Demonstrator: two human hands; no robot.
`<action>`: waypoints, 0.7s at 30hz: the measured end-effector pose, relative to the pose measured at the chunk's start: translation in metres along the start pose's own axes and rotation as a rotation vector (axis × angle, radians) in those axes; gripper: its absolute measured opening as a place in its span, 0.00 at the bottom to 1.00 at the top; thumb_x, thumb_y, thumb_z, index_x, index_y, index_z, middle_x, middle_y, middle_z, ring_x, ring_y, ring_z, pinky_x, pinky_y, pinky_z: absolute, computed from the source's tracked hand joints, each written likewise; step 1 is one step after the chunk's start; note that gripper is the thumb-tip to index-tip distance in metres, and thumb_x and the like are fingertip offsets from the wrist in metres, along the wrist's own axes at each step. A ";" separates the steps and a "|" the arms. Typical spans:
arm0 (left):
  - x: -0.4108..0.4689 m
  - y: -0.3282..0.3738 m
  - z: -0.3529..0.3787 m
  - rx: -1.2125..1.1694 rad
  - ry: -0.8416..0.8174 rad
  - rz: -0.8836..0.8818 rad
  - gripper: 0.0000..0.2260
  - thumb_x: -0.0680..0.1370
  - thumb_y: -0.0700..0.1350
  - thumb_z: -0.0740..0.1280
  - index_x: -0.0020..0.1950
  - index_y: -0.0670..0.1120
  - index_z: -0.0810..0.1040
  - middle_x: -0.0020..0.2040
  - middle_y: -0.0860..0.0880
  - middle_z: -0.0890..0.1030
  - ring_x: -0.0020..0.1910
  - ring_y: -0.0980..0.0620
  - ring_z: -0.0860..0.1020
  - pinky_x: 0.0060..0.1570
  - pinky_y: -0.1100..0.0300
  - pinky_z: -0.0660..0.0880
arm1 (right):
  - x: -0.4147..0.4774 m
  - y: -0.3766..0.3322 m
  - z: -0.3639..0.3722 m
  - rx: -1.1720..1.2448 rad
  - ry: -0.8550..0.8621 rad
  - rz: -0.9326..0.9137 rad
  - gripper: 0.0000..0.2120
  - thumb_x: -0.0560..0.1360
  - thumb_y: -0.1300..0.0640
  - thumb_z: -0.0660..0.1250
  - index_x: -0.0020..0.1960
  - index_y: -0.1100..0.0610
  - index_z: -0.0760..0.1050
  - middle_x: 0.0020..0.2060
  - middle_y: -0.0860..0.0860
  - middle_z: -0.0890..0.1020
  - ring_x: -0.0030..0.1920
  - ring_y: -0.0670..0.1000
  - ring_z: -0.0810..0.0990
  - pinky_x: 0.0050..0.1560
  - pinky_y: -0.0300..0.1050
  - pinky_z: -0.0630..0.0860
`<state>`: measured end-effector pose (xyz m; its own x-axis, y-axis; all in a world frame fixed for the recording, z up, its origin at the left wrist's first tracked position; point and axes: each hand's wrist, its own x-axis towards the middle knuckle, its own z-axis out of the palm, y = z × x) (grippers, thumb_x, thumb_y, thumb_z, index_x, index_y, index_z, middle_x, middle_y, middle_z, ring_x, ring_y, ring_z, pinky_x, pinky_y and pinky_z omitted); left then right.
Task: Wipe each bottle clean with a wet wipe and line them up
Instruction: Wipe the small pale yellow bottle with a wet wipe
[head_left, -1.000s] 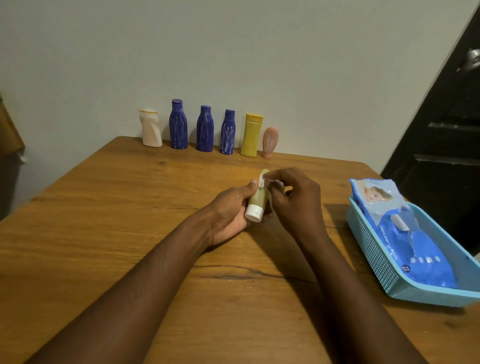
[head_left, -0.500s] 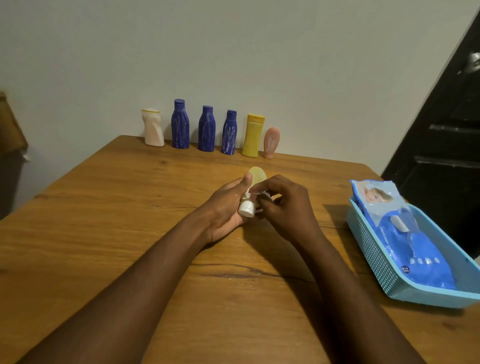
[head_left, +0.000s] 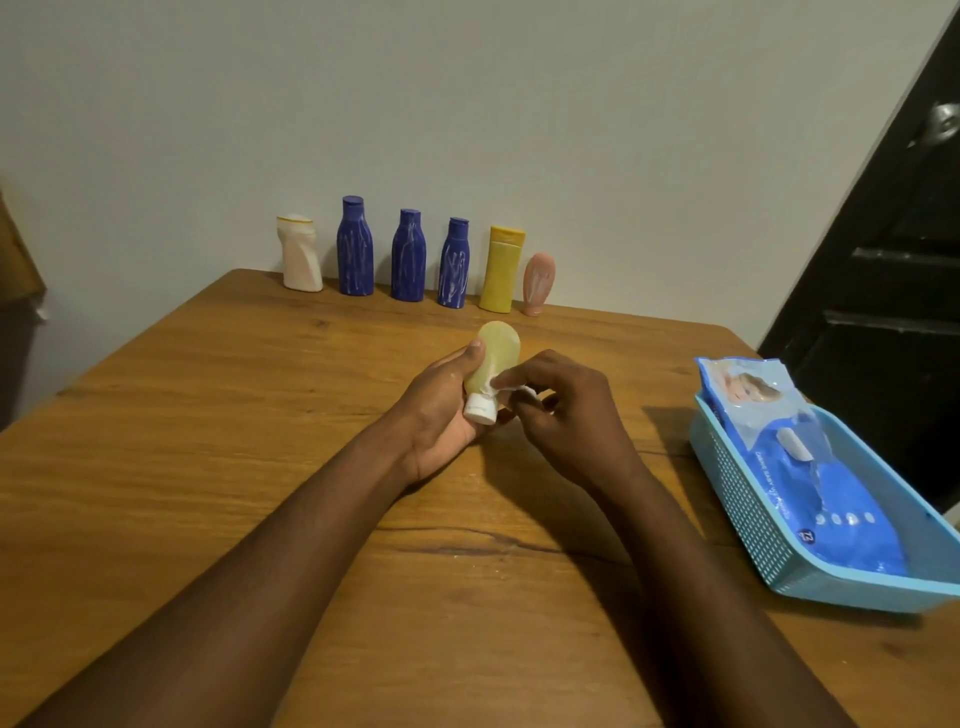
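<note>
I log: left hand (head_left: 441, 415) grips a small translucent yellow-green plastic bottle (head_left: 496, 356), rounded, white cap toward me, over the middle of the grained wooden table (head_left: 234, 415). Right hand (head_left: 569, 418) pinches a crumpled white wipe (head_left: 503, 387) against its neck.

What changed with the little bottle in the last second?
The right hand slid the white wet wipe down the small yellow-green plastic bottle from its far end toward its white cap; the bottle tipped more upright. The left hand still grips it. The six lined-up bottles by the wall and the blue wipes pack in the turquoise basket stayed put.
</note>
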<state>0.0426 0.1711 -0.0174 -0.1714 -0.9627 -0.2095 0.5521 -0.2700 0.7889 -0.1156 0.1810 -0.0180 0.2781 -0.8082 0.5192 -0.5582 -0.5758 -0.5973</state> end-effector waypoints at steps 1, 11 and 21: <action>0.000 0.001 -0.001 -0.018 0.012 0.000 0.19 0.87 0.49 0.61 0.77 0.44 0.71 0.66 0.37 0.81 0.60 0.41 0.84 0.64 0.42 0.80 | 0.000 -0.001 0.000 -0.008 -0.012 -0.005 0.13 0.76 0.65 0.71 0.55 0.50 0.84 0.51 0.45 0.83 0.51 0.42 0.80 0.47 0.34 0.77; 0.000 -0.006 0.007 0.036 0.040 -0.010 0.15 0.87 0.52 0.61 0.69 0.46 0.76 0.58 0.42 0.83 0.45 0.49 0.80 0.42 0.56 0.77 | 0.003 0.005 0.000 -0.030 0.280 0.041 0.12 0.75 0.66 0.71 0.54 0.52 0.83 0.50 0.44 0.82 0.49 0.38 0.78 0.47 0.31 0.74; 0.001 -0.004 0.005 0.055 0.108 0.083 0.19 0.88 0.50 0.59 0.77 0.44 0.71 0.62 0.38 0.83 0.59 0.41 0.84 0.61 0.45 0.81 | -0.002 -0.005 0.011 -0.015 -0.010 -0.091 0.13 0.75 0.64 0.72 0.56 0.51 0.85 0.52 0.46 0.82 0.53 0.43 0.80 0.52 0.42 0.79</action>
<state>0.0363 0.1714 -0.0185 -0.0369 -0.9790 -0.2007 0.5149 -0.1908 0.8357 -0.1045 0.1843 -0.0228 0.3357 -0.7536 0.5652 -0.5419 -0.6453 -0.5385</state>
